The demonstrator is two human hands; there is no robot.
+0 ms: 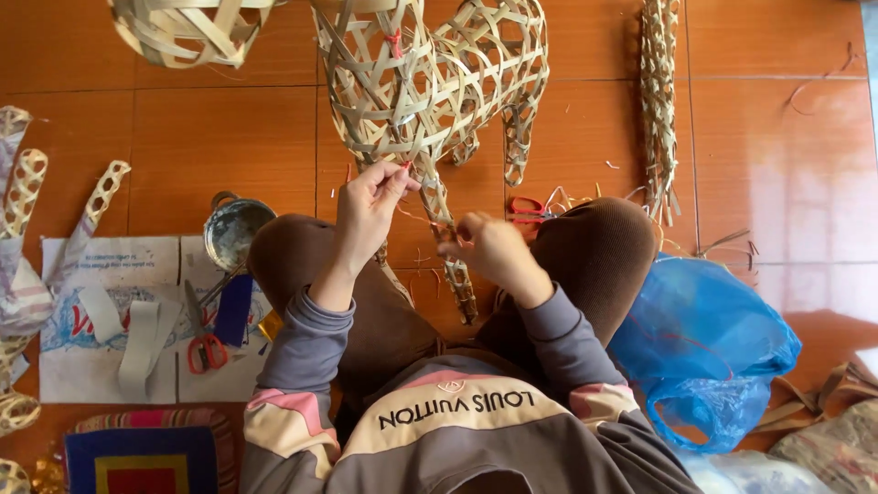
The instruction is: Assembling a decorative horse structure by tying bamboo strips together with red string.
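Observation:
A woven bamboo-strip animal figure [430, 82] stands on the orange tiled floor in front of my knees. One of its long woven legs [448, 247] reaches down between my hands. My left hand [366, 210] pinches a thin red string near the top of that leg. My right hand [489, 247] is closed on the leg lower down, with the string running across to it. The string itself is very thin and hard to follow.
A blue plastic bag [704, 357] lies by my right knee. Red-handled scissors [206, 343], a metal bowl [233, 229] and grey strips lie on a printed sack [101, 311] at the left. A woven strip column [658, 101] and other woven pieces [183, 32] stand around.

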